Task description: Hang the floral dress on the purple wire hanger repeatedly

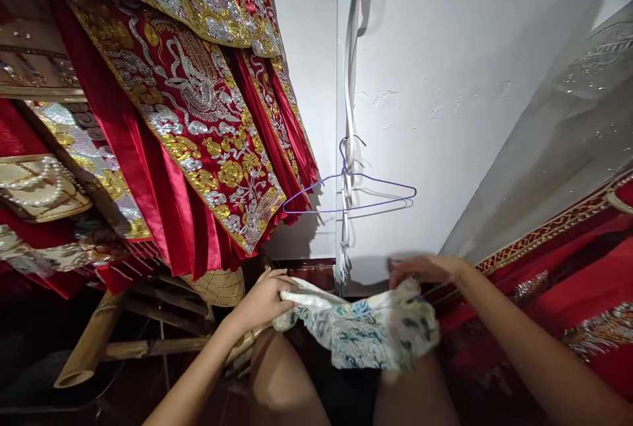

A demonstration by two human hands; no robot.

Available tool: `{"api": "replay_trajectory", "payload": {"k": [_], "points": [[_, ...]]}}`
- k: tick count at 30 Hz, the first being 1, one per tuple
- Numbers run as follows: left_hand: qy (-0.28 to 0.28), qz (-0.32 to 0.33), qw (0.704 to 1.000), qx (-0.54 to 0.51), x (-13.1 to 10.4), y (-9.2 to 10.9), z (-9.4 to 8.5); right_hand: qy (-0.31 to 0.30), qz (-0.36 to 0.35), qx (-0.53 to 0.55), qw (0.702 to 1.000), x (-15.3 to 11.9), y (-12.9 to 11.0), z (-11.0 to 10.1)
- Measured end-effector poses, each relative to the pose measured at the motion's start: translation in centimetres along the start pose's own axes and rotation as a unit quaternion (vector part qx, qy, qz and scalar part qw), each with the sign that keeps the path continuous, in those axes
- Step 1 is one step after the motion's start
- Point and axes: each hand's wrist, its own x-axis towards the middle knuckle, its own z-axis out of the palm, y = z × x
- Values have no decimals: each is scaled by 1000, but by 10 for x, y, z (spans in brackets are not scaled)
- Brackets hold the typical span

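Btwn 2 hands [270,297] [420,269], wht/blue garment [368,334]

Right hand [426,269] blurred; red costume [198,109] cut off at top edge.

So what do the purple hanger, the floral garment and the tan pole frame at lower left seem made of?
Purple hanger: probably coated wire, smooth; its outline is thin and bent.
Floral garment: soft, low-sheen cloth, since it creases and gathers; the fibre is unclear.
Tan pole frame: likely bamboo, smooth, given its round poles and node-like rings.
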Motion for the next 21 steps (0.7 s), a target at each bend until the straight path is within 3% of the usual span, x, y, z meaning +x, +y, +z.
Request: {"api": "replay_trajectory", "payload": {"k": [2,3,4,6,8,9,11,15,18,21], "points": [[23,-3,998,-52,2,-4,-9,-126,34,29,991,5,-9,-12],[30,-8,998,-63,3,-6,-11,-136,19,25,990,9,-14,-16],[36,-15,997,-63,4,-7,-13,-90,-20,1,996,14,-20,-18],[37,-28,998,-38,7,-6,-14,61,-107,-78,989,30,-30,-18],[36,-26,999,1,10,0,-14,208,-179,-123,954,51,-36,-14],[37,-23,999,21,12,4,-14,251,-203,-129,938,62,-38,-11],[42,-31,997,58,15,14,-13,277,-224,-129,926,83,-39,-7],[33,-93,987,129,14,26,-12,231,-196,-153,941,102,-28,-2],[17,-110,982,156,6,25,-11,222,-199,-178,938,91,-15,1],[47,-102,982,151,2,22,-15,242,-195,-177,934,65,-10,2]]}}
